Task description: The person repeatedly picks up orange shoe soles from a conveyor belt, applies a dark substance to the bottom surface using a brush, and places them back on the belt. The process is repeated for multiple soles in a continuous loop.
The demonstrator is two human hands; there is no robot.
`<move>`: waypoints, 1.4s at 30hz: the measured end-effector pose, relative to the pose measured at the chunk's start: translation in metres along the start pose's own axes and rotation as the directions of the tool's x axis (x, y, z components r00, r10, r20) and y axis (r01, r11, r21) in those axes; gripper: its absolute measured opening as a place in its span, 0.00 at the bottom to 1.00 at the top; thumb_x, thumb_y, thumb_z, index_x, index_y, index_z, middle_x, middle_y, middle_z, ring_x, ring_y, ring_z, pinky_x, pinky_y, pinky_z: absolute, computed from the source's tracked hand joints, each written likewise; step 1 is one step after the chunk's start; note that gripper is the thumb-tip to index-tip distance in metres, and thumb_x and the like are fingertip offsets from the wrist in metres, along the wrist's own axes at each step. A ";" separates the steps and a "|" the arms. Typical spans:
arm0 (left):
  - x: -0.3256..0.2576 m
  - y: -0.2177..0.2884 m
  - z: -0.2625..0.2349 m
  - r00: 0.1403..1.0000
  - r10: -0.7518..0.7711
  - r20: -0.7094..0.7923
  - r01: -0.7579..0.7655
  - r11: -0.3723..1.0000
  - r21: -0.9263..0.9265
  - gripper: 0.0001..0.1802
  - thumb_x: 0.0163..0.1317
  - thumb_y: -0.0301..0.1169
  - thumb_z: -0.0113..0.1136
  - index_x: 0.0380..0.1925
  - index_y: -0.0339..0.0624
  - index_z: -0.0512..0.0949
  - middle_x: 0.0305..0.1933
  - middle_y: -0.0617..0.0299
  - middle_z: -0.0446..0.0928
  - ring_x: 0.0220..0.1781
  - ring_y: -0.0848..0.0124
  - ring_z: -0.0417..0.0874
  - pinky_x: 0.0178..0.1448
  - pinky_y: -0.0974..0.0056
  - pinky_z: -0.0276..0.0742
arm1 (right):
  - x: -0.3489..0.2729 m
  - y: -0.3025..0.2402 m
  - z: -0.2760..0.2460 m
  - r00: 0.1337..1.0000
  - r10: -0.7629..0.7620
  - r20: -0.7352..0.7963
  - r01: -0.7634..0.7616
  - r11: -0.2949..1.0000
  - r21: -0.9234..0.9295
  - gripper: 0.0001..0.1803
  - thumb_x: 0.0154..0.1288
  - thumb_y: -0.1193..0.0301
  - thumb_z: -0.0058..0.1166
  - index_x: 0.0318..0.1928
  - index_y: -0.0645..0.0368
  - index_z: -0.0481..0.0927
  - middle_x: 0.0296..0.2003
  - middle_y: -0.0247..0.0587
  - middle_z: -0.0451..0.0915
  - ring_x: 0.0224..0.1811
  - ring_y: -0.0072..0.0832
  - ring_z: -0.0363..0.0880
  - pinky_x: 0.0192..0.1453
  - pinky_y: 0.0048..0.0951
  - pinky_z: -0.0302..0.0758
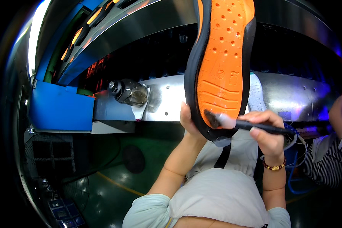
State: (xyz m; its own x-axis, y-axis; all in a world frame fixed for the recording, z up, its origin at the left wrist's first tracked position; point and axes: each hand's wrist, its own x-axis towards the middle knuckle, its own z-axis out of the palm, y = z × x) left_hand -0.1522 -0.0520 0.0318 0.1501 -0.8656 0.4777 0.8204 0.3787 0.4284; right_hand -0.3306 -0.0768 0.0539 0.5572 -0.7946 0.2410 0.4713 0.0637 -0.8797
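A shoe sole [220, 72], orange inside with a raised black rim, is held up in front of me with its heel end nearest. My left hand [189, 121] grips the heel end from the left; its thumb lies along the black rim and its other fingers are hidden behind the sole. In my right hand [268, 133] is a brush [228, 121] with a black handle and a pale collar. Its dark bristles touch the orange surface near the heel. The orange looks wet and shiny there.
A dark see-through bottle [131, 93] lies on the metal ledge [165, 91] beyond my hands. More soles [78, 37] lie at the upper left, above a blue machine housing [62, 108]. Another person's arm [339, 114] shows at the right edge. A fan [49, 155] stands at the left.
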 end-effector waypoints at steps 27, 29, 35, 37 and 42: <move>0.027 0.026 0.014 0.984 -0.091 -0.156 0.084 0.995 -0.049 0.21 0.58 0.41 0.43 0.45 0.37 0.68 0.46 0.54 0.73 0.47 0.64 0.75 0.51 0.62 0.71 | 0.021 -0.029 -0.002 0.923 -0.128 0.364 0.275 0.879 -0.389 0.12 0.42 0.84 0.57 0.33 0.65 0.79 0.33 0.47 0.79 0.38 0.33 0.78 0.46 0.28 0.73; 0.029 0.026 0.019 0.968 -0.061 -0.244 0.062 0.998 -0.004 0.20 0.58 0.41 0.44 0.43 0.37 0.68 0.45 0.54 0.73 0.45 0.64 0.76 0.51 0.62 0.72 | 0.022 -0.029 -0.004 0.965 -0.148 0.215 0.224 0.892 -0.392 0.12 0.42 0.84 0.58 0.32 0.64 0.79 0.32 0.46 0.80 0.38 0.33 0.79 0.45 0.29 0.73; 0.031 0.030 0.010 0.982 -0.088 -0.166 0.087 0.996 -0.012 0.20 0.57 0.40 0.45 0.43 0.36 0.69 0.43 0.52 0.74 0.44 0.64 0.77 0.49 0.62 0.74 | 0.019 -0.038 0.005 0.830 0.001 0.558 0.254 0.890 -0.379 0.11 0.43 0.82 0.60 0.32 0.63 0.80 0.32 0.43 0.80 0.36 0.31 0.79 0.45 0.28 0.72; 0.033 0.030 0.008 0.992 -0.099 -0.075 0.100 0.995 0.012 0.19 0.57 0.39 0.45 0.42 0.35 0.69 0.43 0.52 0.74 0.43 0.64 0.77 0.49 0.62 0.74 | 0.018 -0.038 0.001 0.944 -0.016 0.330 0.090 0.973 -0.210 0.11 0.43 0.82 0.59 0.32 0.64 0.79 0.33 0.45 0.80 0.36 0.30 0.79 0.43 0.26 0.74; 0.037 0.031 0.009 0.920 -0.331 -0.210 0.315 0.943 -0.103 0.20 0.57 0.38 0.45 0.44 0.34 0.70 0.44 0.48 0.74 0.44 0.62 0.78 0.50 0.61 0.74 | 0.023 -0.030 0.006 0.889 -0.022 0.458 0.201 0.917 -0.346 0.10 0.39 0.81 0.60 0.28 0.64 0.79 0.31 0.46 0.81 0.36 0.33 0.79 0.42 0.29 0.74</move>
State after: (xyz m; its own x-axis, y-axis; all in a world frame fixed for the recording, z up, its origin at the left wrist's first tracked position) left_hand -0.1262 -0.0692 0.0696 -0.0171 -0.9905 0.1366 0.8783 0.0504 0.4754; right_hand -0.3277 -0.0934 0.0880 0.7977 -0.4315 0.4214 0.3077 -0.3098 -0.8997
